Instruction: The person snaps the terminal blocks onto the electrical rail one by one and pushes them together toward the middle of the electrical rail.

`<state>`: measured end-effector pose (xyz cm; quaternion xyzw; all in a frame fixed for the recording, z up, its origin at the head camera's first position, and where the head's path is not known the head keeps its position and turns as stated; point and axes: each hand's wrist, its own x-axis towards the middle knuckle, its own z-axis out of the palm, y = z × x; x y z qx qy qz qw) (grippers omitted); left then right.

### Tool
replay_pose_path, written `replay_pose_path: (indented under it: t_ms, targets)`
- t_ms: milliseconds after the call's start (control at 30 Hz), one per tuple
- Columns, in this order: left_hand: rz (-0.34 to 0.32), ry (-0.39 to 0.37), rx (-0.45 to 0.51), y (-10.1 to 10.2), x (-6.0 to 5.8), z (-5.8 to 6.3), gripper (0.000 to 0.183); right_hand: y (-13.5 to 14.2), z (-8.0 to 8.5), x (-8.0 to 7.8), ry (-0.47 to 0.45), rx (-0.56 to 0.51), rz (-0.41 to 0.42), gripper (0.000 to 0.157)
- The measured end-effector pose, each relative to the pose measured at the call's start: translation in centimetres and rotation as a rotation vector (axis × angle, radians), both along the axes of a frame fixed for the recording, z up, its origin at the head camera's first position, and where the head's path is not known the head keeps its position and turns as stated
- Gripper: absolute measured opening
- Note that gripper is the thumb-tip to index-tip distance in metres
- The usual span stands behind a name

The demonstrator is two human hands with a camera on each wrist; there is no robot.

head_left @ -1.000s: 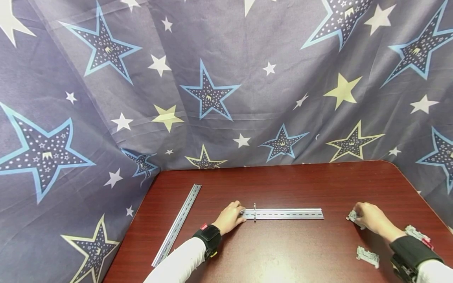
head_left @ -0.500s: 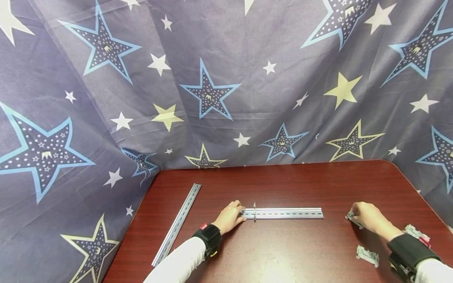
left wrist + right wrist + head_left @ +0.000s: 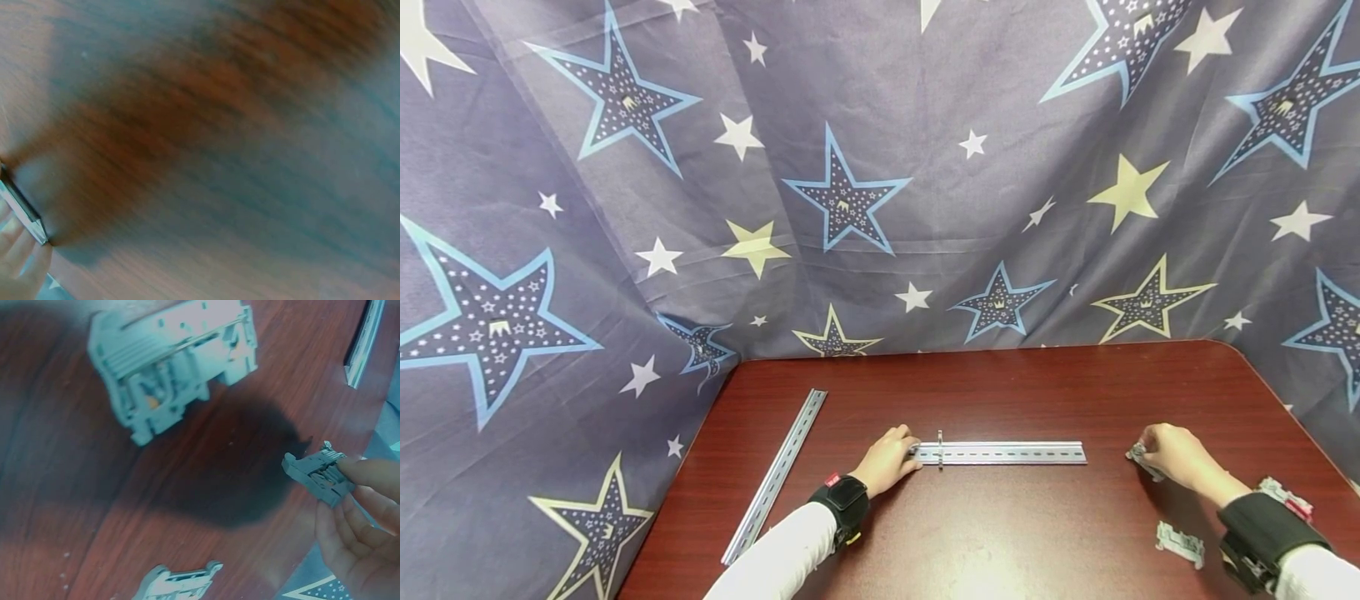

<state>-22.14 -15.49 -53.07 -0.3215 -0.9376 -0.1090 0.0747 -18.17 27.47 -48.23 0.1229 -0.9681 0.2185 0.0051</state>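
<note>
My left hand [image 3: 887,460] grips the left end of a slotted metal DIN rail [image 3: 1015,453] lying crosswise on the table. A thin upright piece [image 3: 940,450] sits across that rail just right of the fingers. In the left wrist view, the rail's end [image 3: 22,206] shows at the left edge with fingers [image 3: 14,250] against it. My right hand [image 3: 1183,458], right of the rail, pinches a grey terminal block [image 3: 319,475] between thumb and fingers. The block is tilted, with a dark shadow beside it on the table.
A second DIN rail [image 3: 775,475] lies slanted at the left. Two more grey terminal blocks lie at the right: one block [image 3: 1180,543] nearer the front, another block [image 3: 1285,497] by the right wrist. A star-patterned cloth [image 3: 850,283] hangs behind the table [image 3: 1000,392].
My right hand has shifted a little to the left with the terminal block in its fingers. The left hand and the rail stay where they were.
</note>
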Motion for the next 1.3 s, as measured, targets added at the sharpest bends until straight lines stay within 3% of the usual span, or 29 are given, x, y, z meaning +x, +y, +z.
replay_pose_path:
  t_ms: [433, 1300]
  targets:
    - [0.004, -0.015, -0.025, 0.0, -0.1, 0.2, 0.031, -2.2, 0.6, -1.0, 0.059, -0.049, 0.017, 0.007]
    - [0.045, -0.097, -0.031, 0.4, -0.6, 0.8, 0.028, -7.4, 1.4, -2.2, -0.008, -0.208, -0.027, 0.006]
